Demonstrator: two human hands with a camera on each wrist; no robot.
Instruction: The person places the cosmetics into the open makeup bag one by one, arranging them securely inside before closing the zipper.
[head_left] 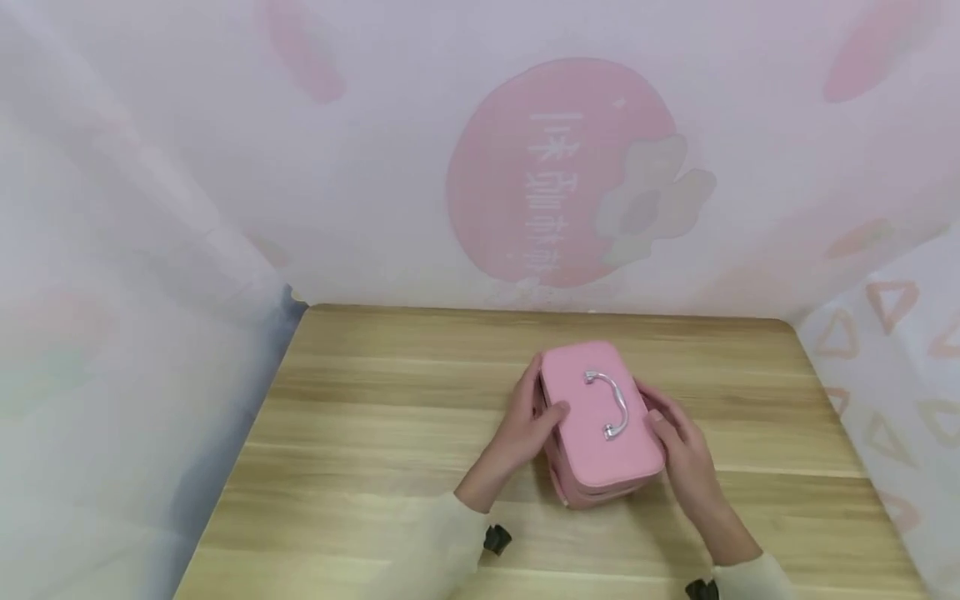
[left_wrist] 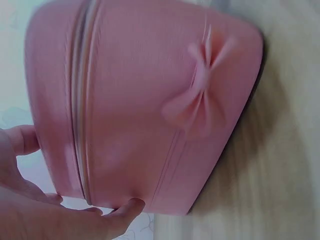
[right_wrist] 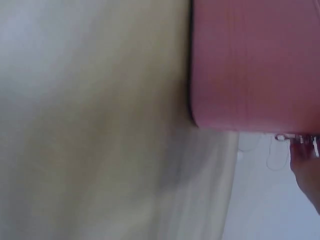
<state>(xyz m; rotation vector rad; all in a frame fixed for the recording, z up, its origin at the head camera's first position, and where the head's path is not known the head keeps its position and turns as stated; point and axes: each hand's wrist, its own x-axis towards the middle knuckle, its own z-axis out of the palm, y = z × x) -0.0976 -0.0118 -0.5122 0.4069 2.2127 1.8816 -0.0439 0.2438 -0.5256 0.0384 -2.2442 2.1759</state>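
A pink vanity case stands on the wooden table, turned at a slant, its lid down. On the lid is a curved silver handle. My left hand holds the case's left side, thumb over the lid's edge. On the opposite side my right hand grips it, thumb at the lid's edge and fingers along the wall. In the left wrist view a pink bow decorates one wall, and a zipper runs below the lid. The right wrist view shows small metal hardware beside fingers at the case's edge.
The wood-grain table extends around the case on all sides. A pale printed curtain hangs behind the far edge, with more fabric at the left and right. Dark wrist pieces sit below the sleeves.
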